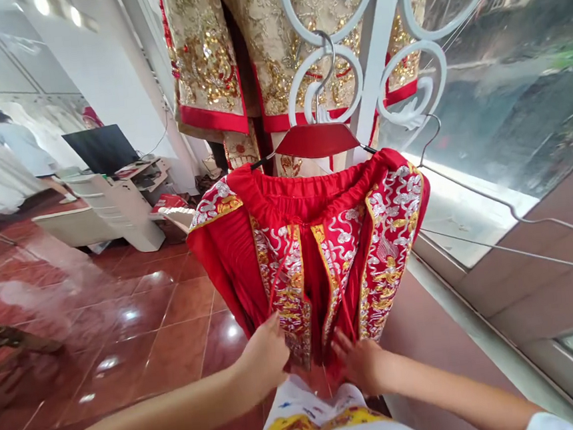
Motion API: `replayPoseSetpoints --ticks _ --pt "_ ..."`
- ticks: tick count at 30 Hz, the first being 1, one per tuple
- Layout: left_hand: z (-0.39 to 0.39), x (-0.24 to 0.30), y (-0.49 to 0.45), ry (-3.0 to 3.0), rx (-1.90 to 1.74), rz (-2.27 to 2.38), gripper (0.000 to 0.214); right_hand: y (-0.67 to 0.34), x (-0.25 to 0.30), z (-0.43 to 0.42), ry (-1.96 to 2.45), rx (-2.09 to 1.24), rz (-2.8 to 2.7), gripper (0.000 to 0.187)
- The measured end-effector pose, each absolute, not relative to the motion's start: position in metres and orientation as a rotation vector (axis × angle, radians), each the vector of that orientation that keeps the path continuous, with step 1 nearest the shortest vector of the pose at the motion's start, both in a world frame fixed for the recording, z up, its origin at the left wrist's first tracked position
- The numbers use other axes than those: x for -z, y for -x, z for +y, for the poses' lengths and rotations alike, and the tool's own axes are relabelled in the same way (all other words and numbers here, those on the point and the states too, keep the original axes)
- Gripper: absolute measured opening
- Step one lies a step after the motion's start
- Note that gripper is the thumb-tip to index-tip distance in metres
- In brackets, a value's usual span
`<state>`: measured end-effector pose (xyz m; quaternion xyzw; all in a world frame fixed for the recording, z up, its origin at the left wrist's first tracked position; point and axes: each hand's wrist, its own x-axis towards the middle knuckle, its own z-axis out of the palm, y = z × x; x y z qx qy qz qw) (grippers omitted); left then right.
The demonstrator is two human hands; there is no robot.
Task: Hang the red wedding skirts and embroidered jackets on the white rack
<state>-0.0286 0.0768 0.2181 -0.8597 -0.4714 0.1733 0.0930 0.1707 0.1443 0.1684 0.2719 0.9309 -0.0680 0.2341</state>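
Observation:
A red embroidered skirt (pixel 389 246) with an elastic waist hangs from a hanger (pixel 317 140) in front of me. Gold and silver patterns cover its panels, and two thin red cords fall from the waist. My left hand (pixel 266 356) is at the lower left panel, its thumb and fingers closed at the end of the left cord (pixel 276 284). Lower right of the middle slit is my right hand (pixel 362 363), fingers apart against the fabric, close to the right cord (pixel 345 301). The palm side of each hand is hidden.
The hanger hooks onto a white scrolled metal frame (pixel 288 7), with gold-sequinned garments (pixel 206 48) behind. A wire hanger (pixel 511 212) juts out at right beside the window. On the left stand a desk (pixel 90 205) with a monitor (pixel 101 149) and, farther off, a person (pixel 22 144).

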Motion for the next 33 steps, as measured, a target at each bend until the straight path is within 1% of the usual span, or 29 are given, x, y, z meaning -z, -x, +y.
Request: replayPoseSetpoints --ticks 1,2,3,4,6,7,9,10,12,14,16,21,22,24,26,28,31,33 --pt "0.075 -0.226 0.025 2.675 -0.520 -1.362 0.031 -0.169 -0.175 0.144 -0.625 0.321 2.599 0.050" --pt "0.076 -0.239 0.020 2.802 -0.461 -1.288 0.027 -0.166 -0.186 0.145 -0.531 0.446 2.668 0.041" --pt "0.081 -0.256 0.016 2.897 -0.344 -1.197 0.024 -0.161 -0.200 0.149 -0.509 0.552 2.771 0.031" --pt "0.089 -0.275 0.012 2.907 -0.177 -1.122 0.024 -0.154 -0.216 0.154 -0.588 0.634 2.905 0.024" --pt "0.115 -0.314 0.005 2.603 0.124 -1.128 0.023 -0.137 -0.245 0.169 -1.009 0.723 3.197 0.025" --pt "0.130 -0.330 0.004 2.385 0.192 -1.233 0.021 -0.127 -0.257 0.178 -1.271 0.733 3.310 0.026" --pt "0.158 -0.350 0.004 2.069 0.217 -1.423 0.020 -0.108 -0.273 0.196 -1.714 0.707 3.416 0.026" --pt "0.169 -0.354 0.006 1.985 0.186 -1.491 0.021 -0.100 -0.276 0.204 -1.859 0.691 3.414 0.026" --pt "0.181 -0.354 0.013 1.956 0.106 -1.545 0.020 -0.088 -0.276 0.216 -1.987 0.684 3.376 0.024" --pt "0.183 -0.350 0.020 1.994 0.064 -1.530 0.019 -0.082 -0.273 0.220 -1.986 0.689 3.366 0.023" --pt "0.179 -0.347 0.028 2.043 0.097 -1.503 0.020 -0.082 -0.270 0.218 -1.950 0.678 3.385 0.024" --pt "0.171 -0.347 0.041 2.251 0.342 -1.471 0.020 -0.099 -0.281 0.201 -1.878 0.526 3.371 0.030" --pt "0.170 -0.347 0.041 2.278 0.362 -1.468 0.020 -0.102 -0.283 0.200 -1.838 0.567 3.379 0.031" --pt "0.168 -0.348 0.041 2.297 0.377 -1.454 0.020 -0.106 -0.279 0.200 -1.717 0.756 3.409 0.033" --pt "0.165 -0.350 0.044 2.244 0.425 -1.463 0.022 -0.107 -0.263 0.202 -1.580 0.974 3.376 0.035" --pt "0.160 -0.353 0.052 2.131 0.517 -1.528 0.023 -0.108 -0.238 0.202 -1.522 1.055 3.236 0.034" --pt "0.150 -0.359 0.071 2.128 0.534 -1.635 0.024 -0.117 -0.209 0.191 -1.487 0.934 2.995 0.026" --pt "0.144 -0.360 0.079 2.229 0.518 -1.691 0.021 -0.130 -0.212 0.183 -1.490 0.832 2.936 0.026"
